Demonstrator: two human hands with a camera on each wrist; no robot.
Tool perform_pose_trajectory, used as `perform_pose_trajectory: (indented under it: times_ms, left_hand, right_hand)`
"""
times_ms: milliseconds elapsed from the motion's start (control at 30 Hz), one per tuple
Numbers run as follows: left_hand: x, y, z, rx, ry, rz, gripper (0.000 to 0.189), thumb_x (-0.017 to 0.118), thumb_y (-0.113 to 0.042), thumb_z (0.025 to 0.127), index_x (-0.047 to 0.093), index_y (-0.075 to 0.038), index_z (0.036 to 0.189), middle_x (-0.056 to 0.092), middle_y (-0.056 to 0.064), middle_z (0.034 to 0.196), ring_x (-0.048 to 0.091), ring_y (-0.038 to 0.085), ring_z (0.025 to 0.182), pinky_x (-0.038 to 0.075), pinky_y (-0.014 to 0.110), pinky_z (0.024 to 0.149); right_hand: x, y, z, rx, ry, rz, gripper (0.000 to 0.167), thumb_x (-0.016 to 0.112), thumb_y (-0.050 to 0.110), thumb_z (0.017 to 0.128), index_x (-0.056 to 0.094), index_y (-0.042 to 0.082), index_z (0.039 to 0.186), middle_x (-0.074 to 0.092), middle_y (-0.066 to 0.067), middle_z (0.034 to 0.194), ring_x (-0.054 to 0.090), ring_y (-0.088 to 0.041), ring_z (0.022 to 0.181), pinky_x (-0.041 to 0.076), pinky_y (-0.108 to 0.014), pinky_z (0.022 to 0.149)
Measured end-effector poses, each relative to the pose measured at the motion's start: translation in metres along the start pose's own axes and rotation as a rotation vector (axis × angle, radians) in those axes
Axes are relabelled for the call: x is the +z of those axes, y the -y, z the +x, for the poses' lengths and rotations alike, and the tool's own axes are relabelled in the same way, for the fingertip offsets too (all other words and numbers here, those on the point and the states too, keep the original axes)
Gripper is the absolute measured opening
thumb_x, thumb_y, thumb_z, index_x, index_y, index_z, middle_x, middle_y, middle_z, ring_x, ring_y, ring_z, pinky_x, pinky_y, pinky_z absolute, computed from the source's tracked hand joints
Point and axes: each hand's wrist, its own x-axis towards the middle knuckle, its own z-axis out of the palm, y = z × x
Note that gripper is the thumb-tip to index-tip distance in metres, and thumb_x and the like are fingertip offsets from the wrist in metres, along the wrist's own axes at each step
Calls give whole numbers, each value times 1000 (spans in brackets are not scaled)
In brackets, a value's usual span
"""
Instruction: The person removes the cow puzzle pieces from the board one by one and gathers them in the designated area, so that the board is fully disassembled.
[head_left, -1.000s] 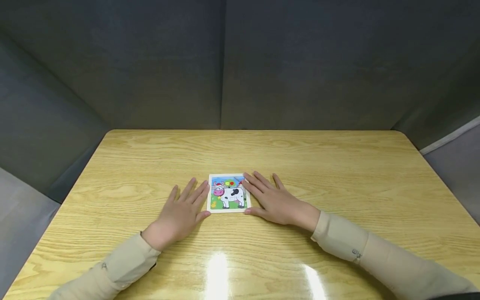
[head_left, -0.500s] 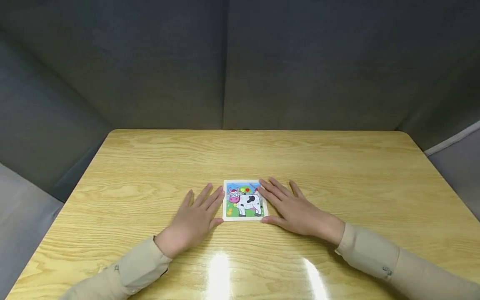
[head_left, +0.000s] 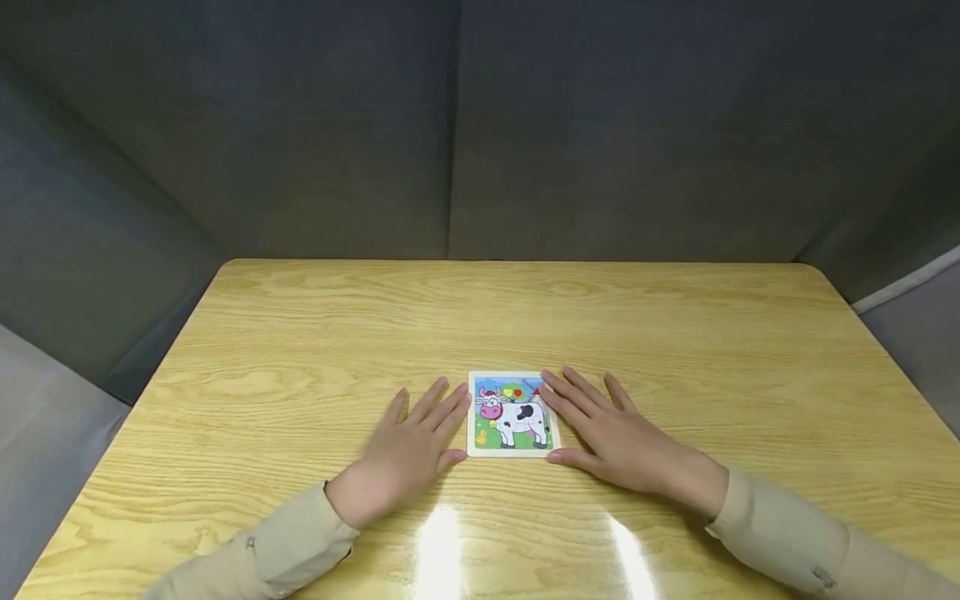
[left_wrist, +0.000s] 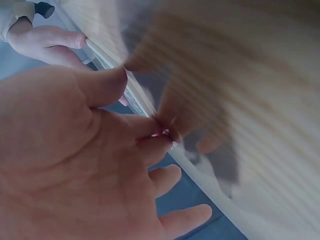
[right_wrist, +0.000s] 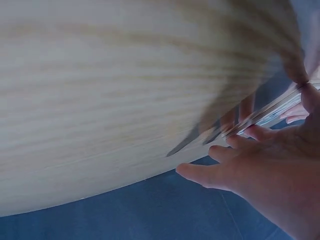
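A square cow picture puzzle (head_left: 512, 417) in a pale frame lies flat on the wooden table in the head view. My left hand (head_left: 408, 450) rests at its left edge, fingers spread and fairly straight, fingertips and thumb touching the frame. On the opposite side my right hand (head_left: 622, 433) lies with straight fingers; its fingertips overlap the right edge and its thumb meets the lower right corner. The left wrist view shows the left palm (left_wrist: 85, 165) beside the puzzle's thin edge. In the right wrist view the right hand (right_wrist: 265, 165) touches that edge from its own side.
The light wooden table (head_left: 337, 317) stretches around the puzzle, with bright glare patches near its front. A dark grey fabric partition (head_left: 600, 133) stands behind the table's far edge, and further panels flank both sides.
The puzzle has slid right and toward the person across the table, both hands travelling with it at its two sides. Their finger positions look much the same.
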Motion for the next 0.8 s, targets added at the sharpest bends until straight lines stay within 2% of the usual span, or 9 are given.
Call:
perform_pose_trajectory:
  times_ms: [267,500,800]
  left_hand:
    - [4,0,-1,40,-22,-16,64,44,-41,103,27,-9,156,21,3,162,15,26,148,17,57,115]
    - [2,-1,-4,70,-26,-53,64,46,-39,103,26,-7,155,21,4,162,15,27,148,17,58,115]
    - [4,3,-2,118,23,-112,65,42,-37,105,20,-4,156,13,9,163,11,28,149,17,55,116]
  right_hand:
    - [4,1,-10,6,-24,-19,79,53,54,96,26,12,156,17,-5,163,13,-31,148,9,-69,110]
    - [5,1,-15,7,-18,-19,80,53,54,96,23,13,157,15,-5,163,11,-31,149,9,-67,111]
    - [2,1,-16,-3,-8,-13,79,54,51,97,23,10,157,16,-7,163,11,-32,149,12,-66,111]
